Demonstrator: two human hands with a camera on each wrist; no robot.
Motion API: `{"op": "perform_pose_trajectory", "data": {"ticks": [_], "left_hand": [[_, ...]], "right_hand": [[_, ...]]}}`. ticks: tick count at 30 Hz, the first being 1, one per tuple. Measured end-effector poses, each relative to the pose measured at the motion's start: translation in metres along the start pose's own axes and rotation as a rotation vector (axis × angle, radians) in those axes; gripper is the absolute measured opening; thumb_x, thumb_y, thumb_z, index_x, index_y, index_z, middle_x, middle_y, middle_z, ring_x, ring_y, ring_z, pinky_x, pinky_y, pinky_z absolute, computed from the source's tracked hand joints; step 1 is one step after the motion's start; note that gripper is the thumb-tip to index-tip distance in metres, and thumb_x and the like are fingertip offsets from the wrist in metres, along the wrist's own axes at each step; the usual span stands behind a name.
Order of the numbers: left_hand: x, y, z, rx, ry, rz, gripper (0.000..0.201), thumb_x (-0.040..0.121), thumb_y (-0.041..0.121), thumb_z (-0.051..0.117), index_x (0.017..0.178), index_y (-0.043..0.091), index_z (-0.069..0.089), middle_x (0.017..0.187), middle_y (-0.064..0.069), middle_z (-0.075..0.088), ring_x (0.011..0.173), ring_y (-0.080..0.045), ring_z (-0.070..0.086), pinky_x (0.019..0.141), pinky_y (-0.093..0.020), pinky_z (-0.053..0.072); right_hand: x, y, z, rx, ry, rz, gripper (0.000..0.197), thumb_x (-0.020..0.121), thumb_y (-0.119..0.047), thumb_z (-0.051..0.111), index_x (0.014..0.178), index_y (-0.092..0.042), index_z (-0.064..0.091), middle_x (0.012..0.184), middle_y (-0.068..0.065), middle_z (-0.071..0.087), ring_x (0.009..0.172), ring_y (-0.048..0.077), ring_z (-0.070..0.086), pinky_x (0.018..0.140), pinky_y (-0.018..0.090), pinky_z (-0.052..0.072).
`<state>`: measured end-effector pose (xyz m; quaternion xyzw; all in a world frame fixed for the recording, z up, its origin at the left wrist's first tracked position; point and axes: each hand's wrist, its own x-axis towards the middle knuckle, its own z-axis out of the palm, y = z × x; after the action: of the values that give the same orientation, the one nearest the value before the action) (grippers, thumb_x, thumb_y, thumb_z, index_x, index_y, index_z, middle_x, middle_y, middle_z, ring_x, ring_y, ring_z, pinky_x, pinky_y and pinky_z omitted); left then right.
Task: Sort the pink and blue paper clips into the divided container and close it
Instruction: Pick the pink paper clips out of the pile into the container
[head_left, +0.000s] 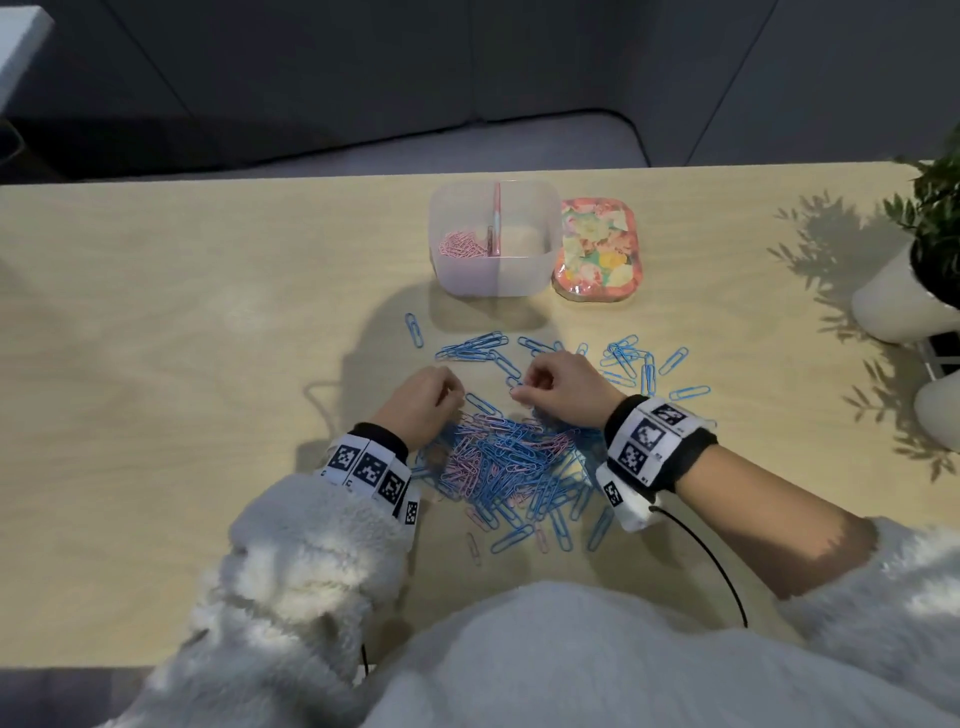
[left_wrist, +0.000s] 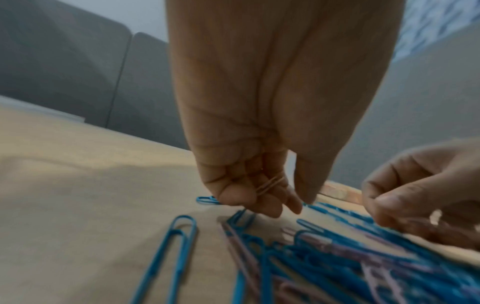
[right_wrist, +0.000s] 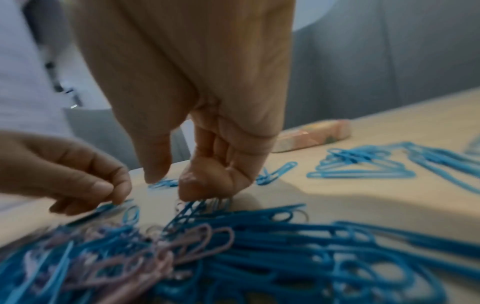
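A mixed pile of pink and blue paper clips lies on the table between my wrists. My left hand hovers at the pile's far left edge and holds pink paper clips against its curled fingers. My right hand is curled at the far right edge. Its fingertips grip a bunch of blue clips that tilt up from the pile. The divided translucent container stands open farther back, with pink clips in its left compartment. The right compartment looks empty.
The floral lid lies flat right of the container. Loose blue clips are scattered between pile and container. Two white plant pots stand at the table's right edge. A black cable runs from my right wrist.
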<state>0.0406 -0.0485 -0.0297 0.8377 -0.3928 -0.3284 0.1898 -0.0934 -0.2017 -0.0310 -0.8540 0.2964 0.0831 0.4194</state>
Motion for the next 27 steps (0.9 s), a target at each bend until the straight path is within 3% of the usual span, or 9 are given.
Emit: {"op": "perform_pose_trajectory", "data": {"ticks": [5, 11, 14, 16, 19, 21, 23, 25, 27], "left_hand": [[-0.002, -0.002, 0.002, 0.190, -0.012, 0.103, 0.013, 0.086, 0.015, 0.060, 0.095, 0.006, 0.061, 0.102, -0.011, 0.056, 0.093, -0.026, 0.055, 0.082, -0.031, 0.042], [-0.006, -0.005, 0.004, 0.117, 0.031, 0.118, 0.010, 0.087, 0.011, 0.057, 0.090, 0.003, 0.060, 0.095, -0.010, 0.056, 0.091, -0.027, 0.056, 0.078, -0.028, 0.040], [-0.010, -0.014, -0.005, -0.107, 0.132, 0.053, 0.011, 0.089, 0.010, 0.054, 0.096, 0.004, 0.061, 0.093, -0.009, 0.062, 0.085, -0.022, 0.056, 0.072, -0.024, 0.042], [-0.014, -0.025, -0.012, -0.287, 0.168, -0.016, 0.018, 0.091, 0.009, 0.052, 0.106, 0.003, 0.061, 0.091, -0.009, 0.060, 0.081, -0.017, 0.053, 0.069, -0.018, 0.040], [-0.025, -0.045, -0.020, -0.610, 0.189, -0.222, 0.020, 0.092, 0.004, 0.046, 0.107, 0.004, 0.061, 0.073, -0.003, 0.056, 0.067, -0.010, 0.049, 0.059, -0.014, 0.040], [-0.030, -0.055, -0.023, -0.864, 0.208, -0.362, 0.019, 0.092, 0.002, 0.042, 0.092, 0.002, 0.061, 0.059, -0.003, 0.051, 0.053, -0.009, 0.049, 0.046, -0.012, 0.038], [-0.035, -0.059, -0.024, -1.054, 0.210, -0.455, 0.022, 0.090, 0.007, 0.041, 0.072, 0.007, 0.053, 0.059, -0.005, 0.044, 0.038, -0.007, 0.045, 0.038, -0.015, 0.035], [-0.040, -0.061, -0.022, -1.044, 0.145, -0.476, 0.028, 0.092, 0.016, 0.043, 0.065, 0.013, 0.046, 0.059, -0.003, 0.041, 0.037, -0.007, 0.041, 0.037, -0.015, 0.033], [-0.045, -0.056, -0.017, -0.883, 0.074, -0.401, 0.031, 0.096, 0.021, 0.042, 0.066, 0.015, 0.045, 0.058, -0.001, 0.043, 0.042, -0.008, 0.041, 0.039, -0.013, 0.034]], "right_hand": [[0.001, -0.004, 0.011, -0.295, 0.001, -0.030, 0.010, 0.085, -0.013, 0.059, 0.090, -0.005, 0.060, 0.097, 0.012, 0.064, 0.091, 0.029, 0.059, 0.076, 0.035, 0.045], [0.004, -0.011, 0.011, -0.433, -0.076, -0.074, 0.017, 0.089, -0.006, 0.049, 0.095, 0.005, 0.060, 0.101, 0.021, 0.064, 0.093, 0.035, 0.059, 0.081, 0.040, 0.050], [0.006, -0.005, 0.003, -0.200, -0.014, -0.077, 0.008, 0.085, -0.007, 0.057, 0.085, 0.000, 0.061, 0.095, 0.016, 0.066, 0.088, 0.029, 0.060, 0.069, 0.026, 0.042], [0.005, -0.001, -0.005, 0.101, 0.019, -0.046, 0.004, 0.081, -0.005, 0.064, 0.078, -0.007, 0.061, 0.079, 0.013, 0.067, 0.070, 0.020, 0.061, 0.063, 0.025, 0.044], [-0.001, -0.003, -0.013, 0.482, -0.113, -0.002, 0.016, 0.083, 0.001, 0.062, 0.094, -0.009, 0.062, 0.063, 0.004, 0.060, 0.047, 0.007, 0.055, 0.051, 0.023, 0.048], [-0.002, -0.009, -0.010, 0.526, -0.175, -0.001, 0.022, 0.086, 0.004, 0.054, 0.101, -0.009, 0.062, 0.063, 0.002, 0.056, 0.046, 0.007, 0.054, 0.045, 0.021, 0.047], [-0.003, -0.020, -0.002, 0.556, -0.177, 0.045, 0.022, 0.086, 0.004, 0.044, 0.087, -0.010, 0.062, 0.064, 0.003, 0.052, 0.046, 0.009, 0.052, 0.038, 0.019, 0.042], [-0.003, -0.032, 0.011, 0.568, -0.188, 0.096, 0.019, 0.087, -0.004, 0.045, 0.075, -0.014, 0.056, 0.065, 0.003, 0.050, 0.044, 0.009, 0.048, 0.036, 0.016, 0.035], [-0.003, -0.043, 0.025, 0.355, -0.204, 0.003, 0.012, 0.087, -0.020, 0.055, 0.076, -0.016, 0.055, 0.063, -0.001, 0.048, 0.048, 0.011, 0.044, 0.042, 0.019, 0.033]]}}
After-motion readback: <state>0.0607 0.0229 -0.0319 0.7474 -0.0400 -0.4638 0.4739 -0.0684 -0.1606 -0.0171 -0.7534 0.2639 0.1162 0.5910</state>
